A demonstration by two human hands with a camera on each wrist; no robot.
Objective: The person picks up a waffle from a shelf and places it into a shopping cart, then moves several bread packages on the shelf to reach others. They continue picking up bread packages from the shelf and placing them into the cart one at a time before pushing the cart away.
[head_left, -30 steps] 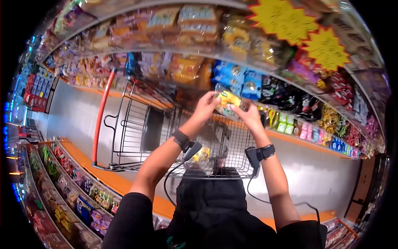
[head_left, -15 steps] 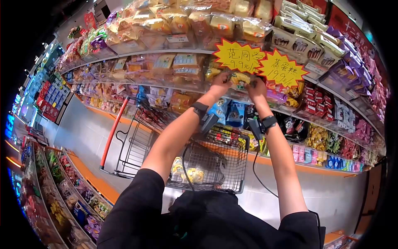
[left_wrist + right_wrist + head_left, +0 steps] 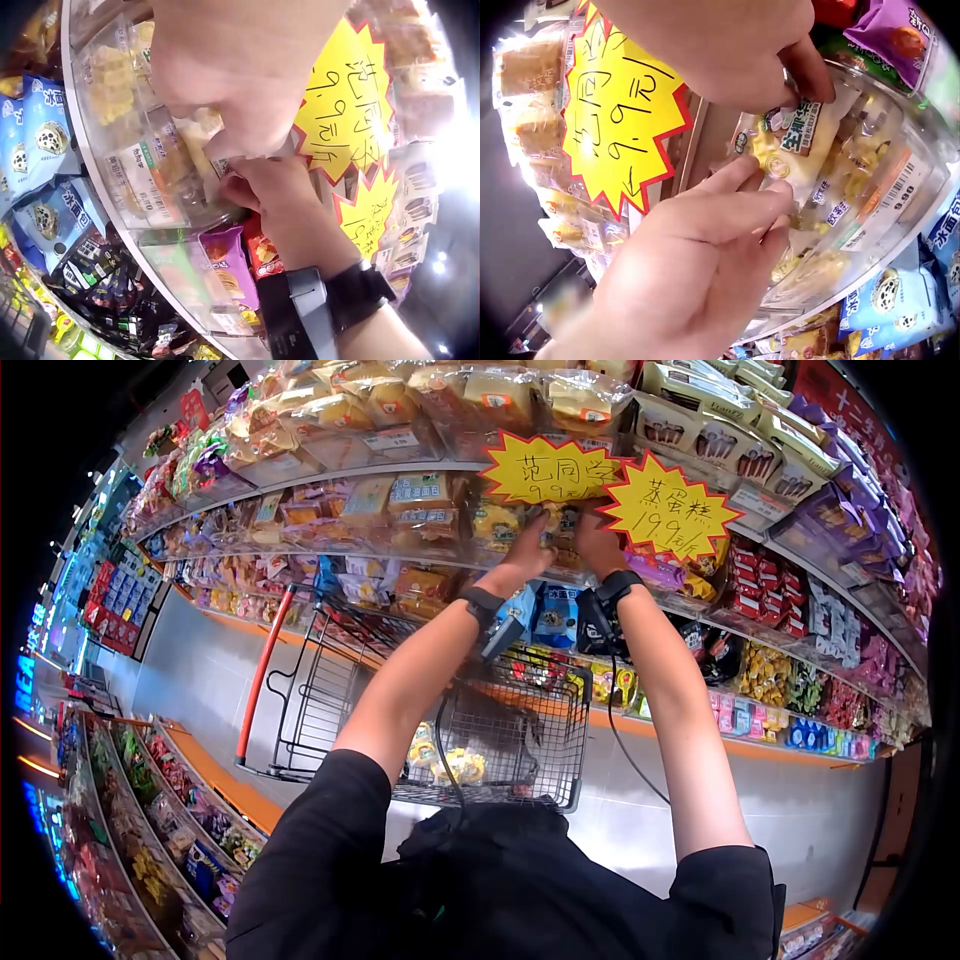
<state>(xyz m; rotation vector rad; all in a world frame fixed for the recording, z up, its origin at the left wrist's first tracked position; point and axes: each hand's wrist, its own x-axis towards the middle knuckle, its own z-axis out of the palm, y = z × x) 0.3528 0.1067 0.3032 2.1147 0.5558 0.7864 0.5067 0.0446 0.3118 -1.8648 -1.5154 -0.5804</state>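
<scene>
Both my hands reach into a clear plastic bin on the shelf. There a snack packet (image 3: 814,157), pale yellow in clear wrap with a green and white label, lies tilted among similar yellow packets. My right hand (image 3: 598,548) pinches its labelled end with curled fingers, as the right wrist view shows. From the other side, my left hand (image 3: 530,550) grips its edge between thumb and fingers. Seen from the left wrist, the left hand (image 3: 232,75) covers most of the packet. A price tag (image 3: 892,199) is on the bin's front.
Two yellow starburst signs, one (image 3: 552,468) left and one (image 3: 665,515) right, hang close above my hands. Below stands a wire shopping cart (image 3: 540,750) with yellow packets (image 3: 455,765) inside. Blue packets (image 3: 557,610) fill the shelf beneath. Another stocked shelf (image 3: 150,810) lies behind at the left.
Both hands have carried the packet from above the cart up and forward to the shelf, then deeper into the bin behind the signs. The head view has tilted up.
</scene>
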